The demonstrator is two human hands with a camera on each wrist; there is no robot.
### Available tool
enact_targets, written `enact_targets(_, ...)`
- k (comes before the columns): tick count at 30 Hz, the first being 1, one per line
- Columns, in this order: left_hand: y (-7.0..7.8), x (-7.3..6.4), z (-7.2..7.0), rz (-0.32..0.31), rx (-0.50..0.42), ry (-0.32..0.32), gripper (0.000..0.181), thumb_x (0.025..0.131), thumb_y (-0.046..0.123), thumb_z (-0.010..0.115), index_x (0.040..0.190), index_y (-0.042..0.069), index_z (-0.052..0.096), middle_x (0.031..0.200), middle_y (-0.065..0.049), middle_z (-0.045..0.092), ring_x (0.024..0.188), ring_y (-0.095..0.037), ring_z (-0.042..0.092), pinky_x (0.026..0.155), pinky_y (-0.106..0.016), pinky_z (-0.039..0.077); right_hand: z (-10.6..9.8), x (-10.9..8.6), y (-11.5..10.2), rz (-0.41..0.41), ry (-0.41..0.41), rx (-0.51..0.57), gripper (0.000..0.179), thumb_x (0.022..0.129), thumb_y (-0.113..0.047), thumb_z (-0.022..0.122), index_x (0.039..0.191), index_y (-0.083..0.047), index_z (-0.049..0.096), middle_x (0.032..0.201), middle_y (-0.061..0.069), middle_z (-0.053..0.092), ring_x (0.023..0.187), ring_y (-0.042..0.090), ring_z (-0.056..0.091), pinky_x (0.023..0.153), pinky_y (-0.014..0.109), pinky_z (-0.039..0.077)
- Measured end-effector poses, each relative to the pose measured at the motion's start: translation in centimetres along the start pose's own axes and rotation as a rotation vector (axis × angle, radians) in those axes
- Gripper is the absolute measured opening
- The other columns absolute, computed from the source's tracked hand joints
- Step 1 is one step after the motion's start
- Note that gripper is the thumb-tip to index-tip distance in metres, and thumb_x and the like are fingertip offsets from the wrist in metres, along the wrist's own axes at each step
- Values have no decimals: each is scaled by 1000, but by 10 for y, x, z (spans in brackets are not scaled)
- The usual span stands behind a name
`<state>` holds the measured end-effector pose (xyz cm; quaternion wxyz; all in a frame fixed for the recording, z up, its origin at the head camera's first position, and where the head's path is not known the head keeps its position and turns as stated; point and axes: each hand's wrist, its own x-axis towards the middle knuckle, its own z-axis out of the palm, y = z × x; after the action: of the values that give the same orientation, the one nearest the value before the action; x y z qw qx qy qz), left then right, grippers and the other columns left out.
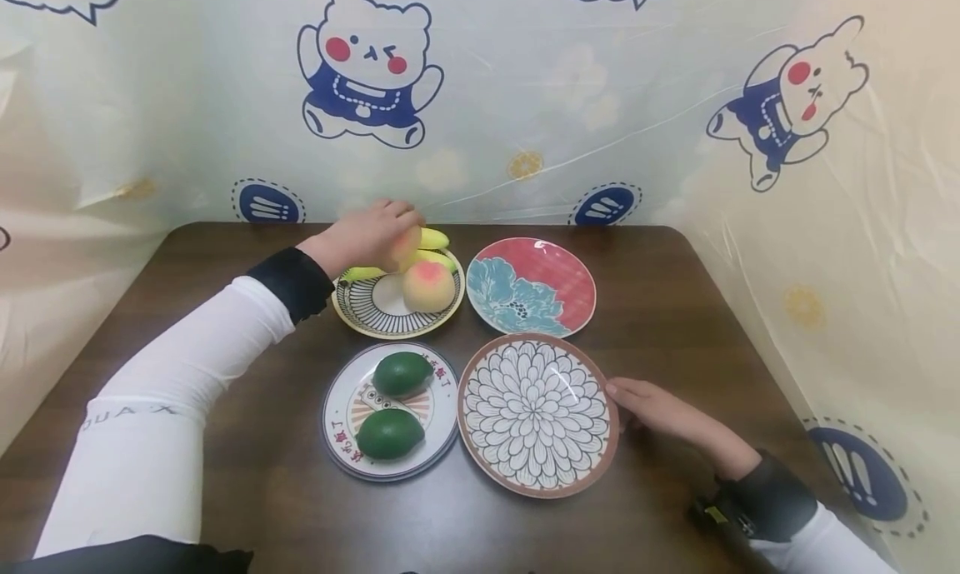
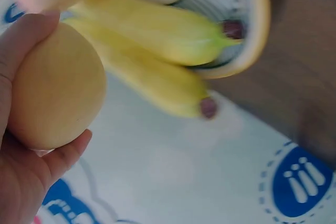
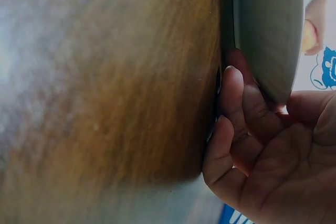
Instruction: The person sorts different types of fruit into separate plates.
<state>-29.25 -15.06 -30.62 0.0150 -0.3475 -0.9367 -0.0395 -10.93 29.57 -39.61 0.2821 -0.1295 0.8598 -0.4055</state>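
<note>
My left hand grips a peach over the back left plate, its fingers curled round the fruit. On that yellow-rimmed plate lie a second peach and two bananas, partly hidden by the hand in the head view. At the front right, my right hand pinches the brown rim of a petal-patterned plate, thumb on top and fingers beneath the edge, as the right wrist view shows.
Two green lemon-shaped fruits lie on a white plate, stacked on another, at the front left. A red plate with a blue flower stands at the back right. Behind the brown table hangs a bear-printed sheet.
</note>
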Motion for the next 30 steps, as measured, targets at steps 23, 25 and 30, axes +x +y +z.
enact_targets(23, 184, 7, 24, 534, -135, -355, 74, 80, 25, 86, 145, 20, 51, 146, -4, 53, 133, -23, 51, 109, -39, 51, 0, -2, -1, -13, -8, 10, 43, 112, -32, 35, 118, 3, 60, 89, 5, 62, 80, 13, 57, 69, 27, 47)
enact_targets(25, 189, 8, 28, 558, -110, -378, 74, 80, 25, 86, 145, 21, 51, 146, -4, 53, 133, -22, 51, 111, -38, 50, 0, -2, -1, -14, -5, 6, 44, 112, -32, 34, 119, 3, 60, 89, 5, 62, 80, 12, 57, 69, 27, 47)
enact_targets(30, 190, 8, 36, 590, -86, -388, 69, 81, 20, 82, 143, 21, 53, 142, -5, 55, 130, -21, 52, 110, -36, 49, -1, -1, 0, -20, -5, 2, 43, 112, -31, 34, 118, 3, 60, 88, 5, 62, 78, 12, 56, 68, 27, 47)
